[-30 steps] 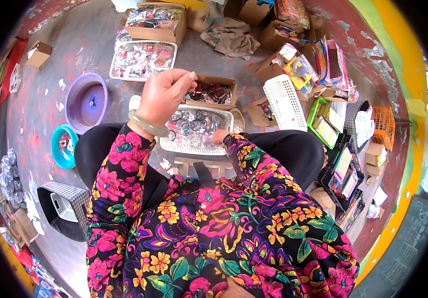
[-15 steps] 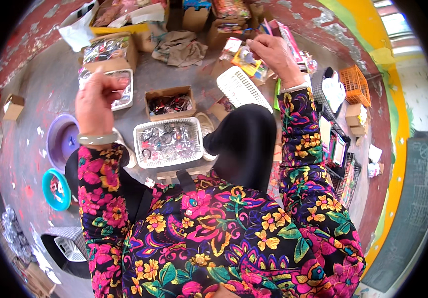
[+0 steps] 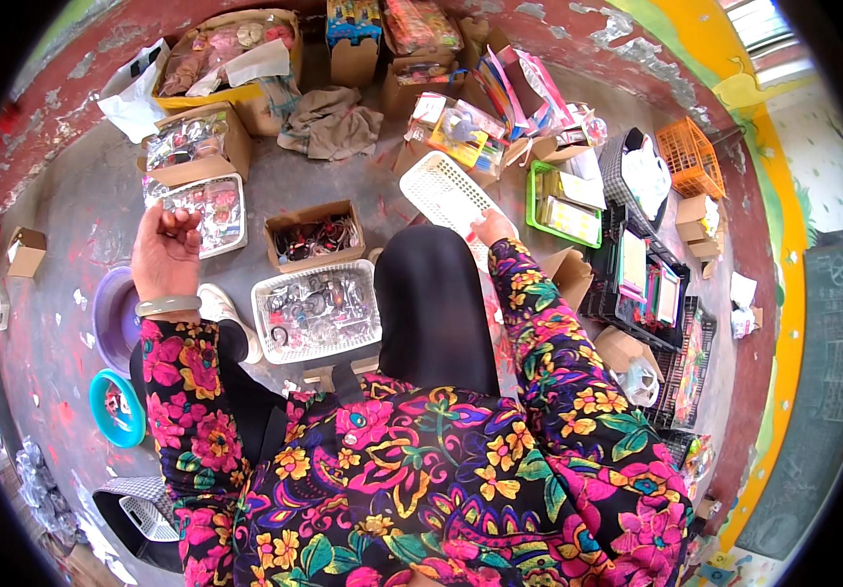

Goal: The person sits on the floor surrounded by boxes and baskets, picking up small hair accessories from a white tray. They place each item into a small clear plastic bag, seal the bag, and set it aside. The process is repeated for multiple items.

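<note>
My left hand is raised at the left, palm partly showing, fingers loosely curled and apart, with nothing visible in them. It is close to a white tray of packaged small items. My right hand is low over the near right end of a white perforated basket, beside my black-clad knee. Its fingers are drawn together; a small reddish bit shows at their tips, too small to name. Between my feet is a white basket holding clear bags of dark rings, with a cardboard box of dark small items beyond it.
A purple basin and a teal basin stand at the left. Boxes of packaged goods and a crumpled cloth lie ahead. To the right are a green basket, a black crate and an orange crate.
My right hand has come down from above the far goods to the white perforated basket. My left hand has turned and its fingers have curled. The view has shifted slightly.
</note>
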`<state>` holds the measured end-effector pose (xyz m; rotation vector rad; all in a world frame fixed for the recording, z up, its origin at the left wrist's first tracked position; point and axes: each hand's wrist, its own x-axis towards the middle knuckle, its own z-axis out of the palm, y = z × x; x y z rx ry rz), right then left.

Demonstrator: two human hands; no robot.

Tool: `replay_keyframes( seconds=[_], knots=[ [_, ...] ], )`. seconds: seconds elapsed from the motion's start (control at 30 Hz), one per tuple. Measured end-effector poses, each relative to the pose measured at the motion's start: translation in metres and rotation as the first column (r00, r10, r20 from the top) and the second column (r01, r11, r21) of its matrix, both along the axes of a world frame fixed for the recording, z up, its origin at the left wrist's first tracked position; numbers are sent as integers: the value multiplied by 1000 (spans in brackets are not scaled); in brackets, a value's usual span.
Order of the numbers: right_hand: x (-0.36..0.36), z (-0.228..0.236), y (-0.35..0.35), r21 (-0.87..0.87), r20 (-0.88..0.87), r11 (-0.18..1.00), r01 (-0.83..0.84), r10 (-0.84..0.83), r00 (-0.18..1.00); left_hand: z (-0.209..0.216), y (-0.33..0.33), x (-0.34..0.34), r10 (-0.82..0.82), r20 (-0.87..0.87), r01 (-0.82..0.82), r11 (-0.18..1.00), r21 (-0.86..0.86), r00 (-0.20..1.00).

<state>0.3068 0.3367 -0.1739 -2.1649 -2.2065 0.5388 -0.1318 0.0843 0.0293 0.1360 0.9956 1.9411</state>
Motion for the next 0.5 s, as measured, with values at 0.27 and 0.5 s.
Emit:
replay_keyframes(
  seconds=[0.27,0.5],
  knots=[
    [-32,6,-13,97,180,992,85,-101,978,5,0,17,-57,-135,48,997,-68,989],
    [-12,-21,-3,76,-132,987,140,-130,983,5,5,23,-102,-189,83,991,-107,977]
  ],
)
